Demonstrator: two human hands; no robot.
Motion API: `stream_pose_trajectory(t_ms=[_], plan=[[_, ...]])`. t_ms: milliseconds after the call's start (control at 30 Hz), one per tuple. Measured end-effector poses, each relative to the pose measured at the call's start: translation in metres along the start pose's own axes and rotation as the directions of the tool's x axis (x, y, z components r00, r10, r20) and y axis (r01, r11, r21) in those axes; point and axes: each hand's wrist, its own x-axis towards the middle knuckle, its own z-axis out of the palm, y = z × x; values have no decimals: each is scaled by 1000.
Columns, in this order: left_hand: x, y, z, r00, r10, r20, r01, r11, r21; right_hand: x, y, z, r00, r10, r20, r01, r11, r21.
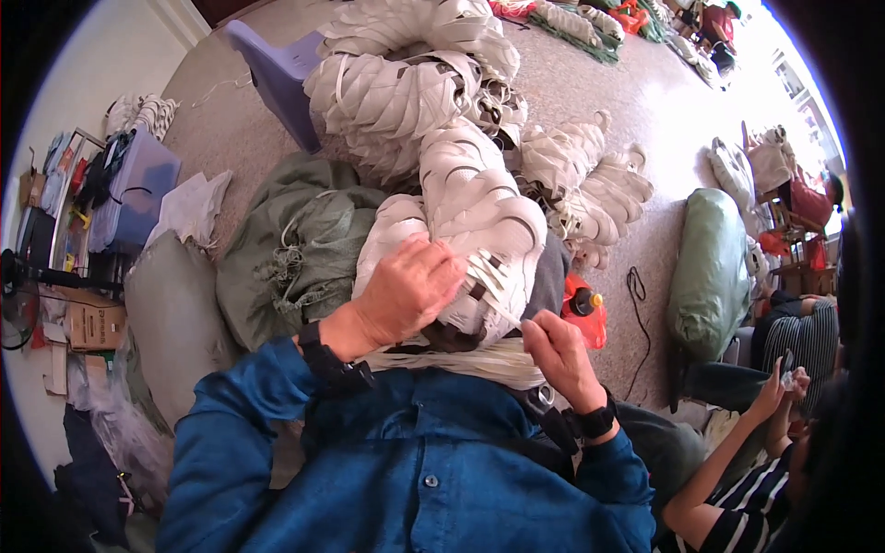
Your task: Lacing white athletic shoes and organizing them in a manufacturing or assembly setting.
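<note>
A rounded white piece woven from flat strips [484, 221] lies in front of my lap, with loose strip ends crossing its near side. My left hand [406, 286] is closed against its left part, fingers curled; what they pinch is hidden. To the right, my right hand [564, 359] is closed on the end of a white strip [502, 316] that runs taut from the weave. A dark patch shows under the piece's near edge. Across my lap lies a bundle of loose pale strips [470, 364].
More white woven pieces [396, 101] are heaped ahead, beside a purple chair [281, 78]. Green sacks [295, 240] stand at left, a green roll-shaped sack [710, 276] at right. An orange bag with a bottle [585, 309] is nearby. A co-worker [751, 461] sits at lower right.
</note>
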Motion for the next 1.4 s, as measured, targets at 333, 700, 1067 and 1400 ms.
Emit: stream_pose_trajectory(t_ms=[333,700,1067,1400], plan=[[-13,-15,-16,912,-401,87,410,899,-153,43,-13,14,994,-46,104,41,998,44],[-11,-50,-63,967,-209,148,183,968,174,-16,-34,-46,986,92,-139,63,567,821],[-6,43,14,914,-285,289,391,807,-443,-68,-4,-147,915,-9,-404,399,181,899],[-11,40,22,903,-351,246,428,769,-474,-88,33,-205,749,149,-645,418,649,636]])
